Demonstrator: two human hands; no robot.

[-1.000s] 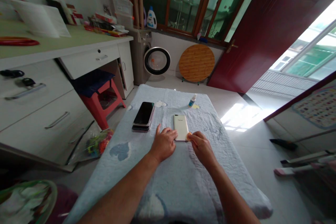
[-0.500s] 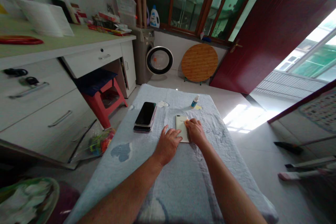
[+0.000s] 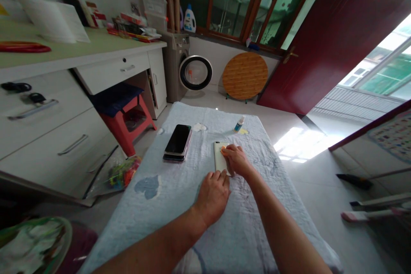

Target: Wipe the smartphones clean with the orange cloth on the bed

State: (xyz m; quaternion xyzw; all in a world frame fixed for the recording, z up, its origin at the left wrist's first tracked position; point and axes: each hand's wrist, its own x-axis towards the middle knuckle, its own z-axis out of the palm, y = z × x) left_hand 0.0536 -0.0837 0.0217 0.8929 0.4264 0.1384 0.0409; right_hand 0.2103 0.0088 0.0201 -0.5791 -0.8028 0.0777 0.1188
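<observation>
A pale gold phone (image 3: 220, 160) lies back side up on the cloth-covered table. My right hand (image 3: 236, 159) is closed on a small orange cloth or pad (image 3: 224, 149), pressed against the upper part of the phone's back. At the phone's lower edge rests my left hand (image 3: 214, 195), palm down, fingers laid out with their tips touching that edge. To the left sits a stack of phones (image 3: 178, 141), the top one with its dark screen up. A small spray bottle (image 3: 239, 124) with a blue label stands beyond my right hand.
The table has a light blue patterned cloth (image 3: 154, 218). A red stool (image 3: 128, 124) and a white desk (image 3: 105, 70) stand on the left. Farther back are a washing machine (image 3: 175, 60) with its door open and a round wooden tabletop (image 3: 245, 75). A bin (image 3: 69, 239) is at lower left.
My left hand has slid right and nearer to me, from the phone's left side to its lower edge. The right hand with the orange pad has shifted slightly left across the phone's back.
</observation>
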